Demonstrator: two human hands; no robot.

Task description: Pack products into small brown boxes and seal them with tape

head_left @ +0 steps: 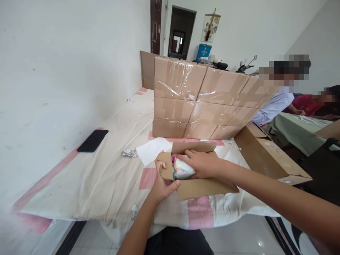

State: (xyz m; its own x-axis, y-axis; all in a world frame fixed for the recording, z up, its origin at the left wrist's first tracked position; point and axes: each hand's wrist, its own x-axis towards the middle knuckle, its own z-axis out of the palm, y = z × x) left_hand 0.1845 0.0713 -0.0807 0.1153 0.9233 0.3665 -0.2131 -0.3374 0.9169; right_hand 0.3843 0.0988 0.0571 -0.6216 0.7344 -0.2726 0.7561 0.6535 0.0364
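Observation:
An open cardboard box (207, 189) lies in front of me on the cloth-covered table, its flaps folded outward. My left hand (162, 180) grips the box's left end, fingers around the short flap and thumb at the near corner. Inside sits a soft plastic-wrapped package (183, 168) with a pale, colourful print. Reaching in from the right, my right hand (200, 164) is closed over the package's right part. That hand and forearm hide the right side of the box's inside.
Behind the box stands a taped stack of cartons (196, 102). A long open carton (265, 156) is on the right. White paper (154, 150), crumpled paper (129, 153) and a black phone (92, 141) lie to the left. Two people sit at the far right near a green-covered table (294, 131).

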